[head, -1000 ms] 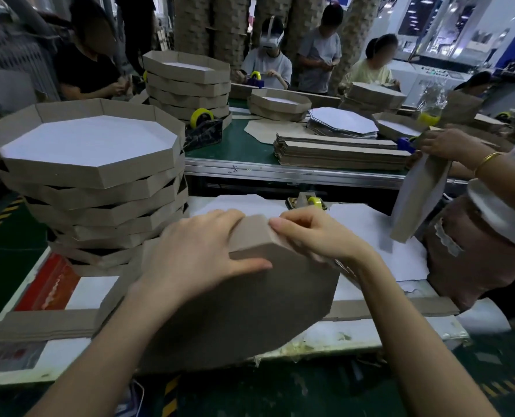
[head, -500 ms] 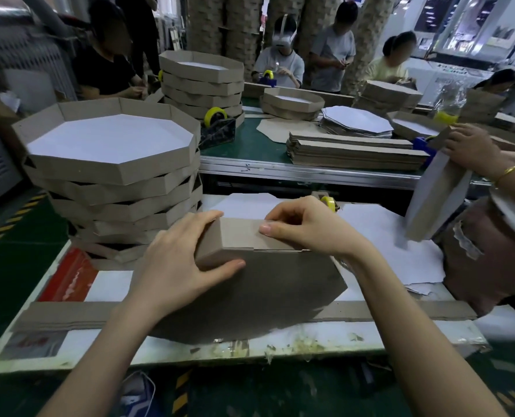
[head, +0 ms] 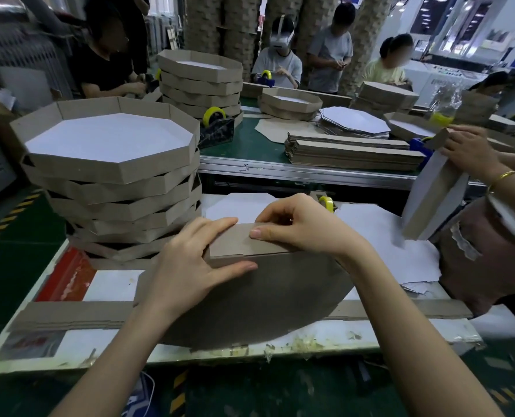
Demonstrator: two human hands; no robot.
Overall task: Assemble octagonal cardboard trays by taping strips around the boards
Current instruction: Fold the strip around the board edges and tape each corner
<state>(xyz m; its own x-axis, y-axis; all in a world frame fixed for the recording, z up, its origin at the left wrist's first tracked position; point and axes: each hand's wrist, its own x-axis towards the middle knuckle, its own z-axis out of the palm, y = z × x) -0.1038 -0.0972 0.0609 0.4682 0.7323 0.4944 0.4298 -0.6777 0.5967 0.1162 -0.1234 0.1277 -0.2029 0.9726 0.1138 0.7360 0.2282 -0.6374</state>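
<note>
An octagonal cardboard tray (head: pixel 250 299) stands on edge on the white worktable (head: pixel 108 285), its brown underside facing me. A brown rim strip (head: pixel 229 242) runs over its top side. My left hand (head: pixel 190 260) holds the tray's upper left, fingers on the strip and thumb lying across the underside. My right hand (head: pixel 298 228) grips the strip at the top, thumb pressing on its near face where two strip ends overlap. A yellow tape roll (head: pixel 327 203) sits just behind my right hand.
A stack of finished trays (head: pixel 111 179) stands at the left. Flat strips (head: pixel 69 314) lie along the near table edge. White octagon boards (head: pixel 385 236) lie at the right. Another person's hand (head: pixel 467 152) holds a tray at the right. Across the green bench (head: pixel 259 145) are more strips, trays and people.
The tray has been tipped up more upright and shifted away from me. My right hand has slid along the top strip, its thumb now pressing the overlap. My left thumb has spread across the underside.
</note>
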